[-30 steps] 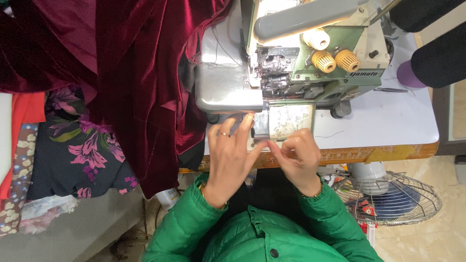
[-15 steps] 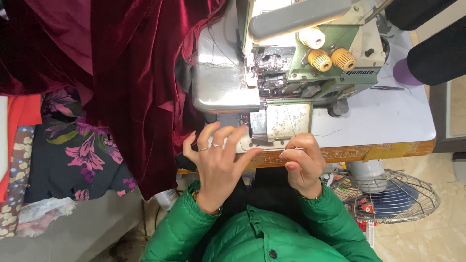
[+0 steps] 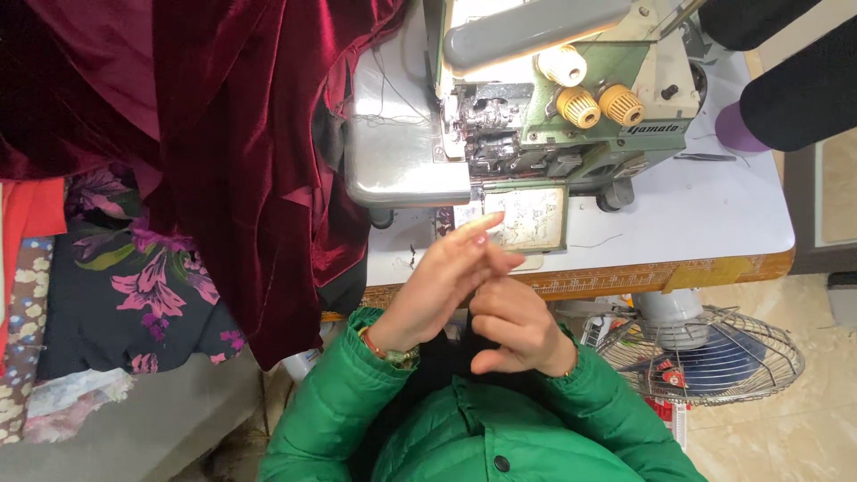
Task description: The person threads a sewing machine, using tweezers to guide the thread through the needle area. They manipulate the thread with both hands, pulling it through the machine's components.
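Both hands pressed together just below the counter [image 3: 714, 223] edge, over the green jacket [image 3: 482, 437]. Left hand [image 3: 442, 286] lies fingers out against the right hand [image 3: 513, 326], which is curled; cannot tell if anything, maybe a thread, is pinched between them. Serger [image 3: 544, 107] sits right above the hands, nothing under its foot that I can see, so no seam running now. Velvet [image 3: 232, 152], dark red, hangs up-left of the left hand, off the plate and not fed in. Floral cloth [image 3: 134, 286] further left. Fan [image 3: 705, 357] on the floor right of the right hand. Sewing looks not started, cloth untouched.
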